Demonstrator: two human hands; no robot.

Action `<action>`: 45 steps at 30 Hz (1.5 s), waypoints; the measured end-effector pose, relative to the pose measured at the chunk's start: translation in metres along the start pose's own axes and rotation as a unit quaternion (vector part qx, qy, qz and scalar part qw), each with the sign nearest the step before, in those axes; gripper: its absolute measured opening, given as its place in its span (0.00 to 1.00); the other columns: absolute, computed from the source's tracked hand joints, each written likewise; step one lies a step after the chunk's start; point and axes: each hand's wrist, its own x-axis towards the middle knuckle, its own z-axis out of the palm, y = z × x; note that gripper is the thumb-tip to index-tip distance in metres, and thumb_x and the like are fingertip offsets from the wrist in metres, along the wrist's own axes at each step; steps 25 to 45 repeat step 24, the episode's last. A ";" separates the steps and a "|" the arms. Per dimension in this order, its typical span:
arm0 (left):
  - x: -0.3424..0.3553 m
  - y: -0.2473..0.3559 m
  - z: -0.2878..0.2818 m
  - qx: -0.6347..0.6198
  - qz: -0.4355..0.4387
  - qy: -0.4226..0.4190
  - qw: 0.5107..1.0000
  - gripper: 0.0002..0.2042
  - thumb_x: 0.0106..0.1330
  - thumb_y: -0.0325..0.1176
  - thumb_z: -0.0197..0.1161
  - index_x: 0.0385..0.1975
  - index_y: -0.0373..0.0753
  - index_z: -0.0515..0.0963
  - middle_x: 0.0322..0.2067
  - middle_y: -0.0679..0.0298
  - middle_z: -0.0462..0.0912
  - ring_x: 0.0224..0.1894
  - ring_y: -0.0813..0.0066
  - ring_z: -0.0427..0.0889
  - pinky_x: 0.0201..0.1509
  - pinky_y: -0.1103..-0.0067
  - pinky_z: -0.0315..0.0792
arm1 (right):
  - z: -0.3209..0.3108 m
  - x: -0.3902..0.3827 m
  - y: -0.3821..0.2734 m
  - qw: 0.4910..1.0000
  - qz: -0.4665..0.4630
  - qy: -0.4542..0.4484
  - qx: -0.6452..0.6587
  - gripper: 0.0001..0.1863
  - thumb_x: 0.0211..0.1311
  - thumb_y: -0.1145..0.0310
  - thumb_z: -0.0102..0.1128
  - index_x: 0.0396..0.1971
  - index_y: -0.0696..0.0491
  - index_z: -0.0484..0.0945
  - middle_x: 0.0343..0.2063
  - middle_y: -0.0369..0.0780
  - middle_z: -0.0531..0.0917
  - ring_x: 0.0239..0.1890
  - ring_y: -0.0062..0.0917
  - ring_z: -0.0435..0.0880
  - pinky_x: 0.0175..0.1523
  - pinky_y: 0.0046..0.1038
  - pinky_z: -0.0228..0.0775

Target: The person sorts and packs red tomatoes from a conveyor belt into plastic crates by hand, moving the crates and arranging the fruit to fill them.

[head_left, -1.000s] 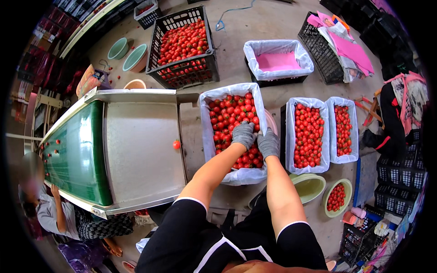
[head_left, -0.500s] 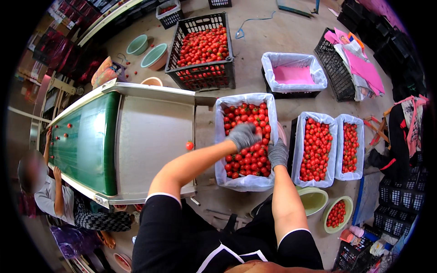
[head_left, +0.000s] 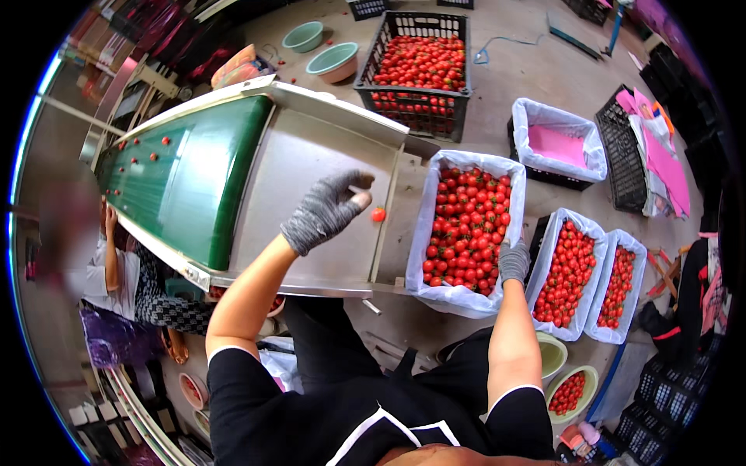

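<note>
My left hand (head_left: 330, 210), in a grey knit glove, is over the bare metal tray (head_left: 318, 159) of the sorting table. Its fingers are curved with the thumb apart, and nothing is in it. A single red cherry tomato (head_left: 378, 214) lies on the tray just beyond the thumb. To the right stands a crate (head_left: 420, 268) lined with pale plastic and full of cherry tomatoes (head_left: 468, 225). At its right rim is my right hand (head_left: 514, 262), also gloved in grey, its fingers closed on the edge; the fingertips are partly hidden.
A green conveyor belt (head_left: 190, 179) with a few tomatoes adjoins the tray, with a co-worker (head_left: 105, 268) beside it. A large black crate of tomatoes (head_left: 420, 74) stands beyond. Two lined crates (head_left: 565, 276) (head_left: 616, 287), bowls (head_left: 567, 392) and a pink-bottomed crate (head_left: 559, 144) are right.
My left hand has moved left from above the tomatoes in the crate to over the metal tray. My right hand stays at the crate's rim. The whole view has shifted and turned.
</note>
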 end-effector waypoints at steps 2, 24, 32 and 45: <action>-0.014 -0.036 0.009 -0.024 -0.077 -0.009 0.997 0.16 0.60 0.29 0.57 0.48 0.33 0.71 0.42 0.59 0.77 0.42 0.78 0.75 0.49 0.79 0.70 | 0.006 0.004 0.005 1.000 -0.009 0.010 0.001 0.23 0.55 0.56 0.49 0.44 0.59 0.72 0.37 0.56 0.78 0.43 0.47 0.77 0.50 0.40 0.68; 0.008 0.031 0.048 -0.033 0.110 0.002 0.993 0.26 0.57 0.36 0.60 0.57 0.43 0.62 0.51 0.55 0.70 0.45 0.63 0.76 0.48 0.72 0.73 | 0.008 0.005 0.007 1.000 -0.005 0.022 -0.003 0.23 0.54 0.55 0.52 0.41 0.60 0.74 0.36 0.55 0.78 0.42 0.47 0.77 0.49 0.39 0.68; 0.008 0.031 0.048 -0.033 0.110 0.002 0.993 0.26 0.57 0.36 0.60 0.57 0.43 0.62 0.51 0.55 0.70 0.45 0.63 0.76 0.48 0.72 0.73 | 0.008 0.005 0.007 1.000 -0.005 0.022 -0.003 0.23 0.54 0.55 0.52 0.41 0.60 0.74 0.36 0.55 0.78 0.42 0.47 0.77 0.49 0.39 0.68; 0.008 0.031 0.048 -0.033 0.110 0.002 0.993 0.26 0.57 0.36 0.60 0.57 0.43 0.62 0.51 0.55 0.70 0.45 0.63 0.76 0.48 0.72 0.73 | 0.008 0.005 0.007 1.000 -0.005 0.022 -0.003 0.23 0.54 0.55 0.52 0.41 0.60 0.74 0.36 0.55 0.78 0.42 0.47 0.77 0.49 0.39 0.68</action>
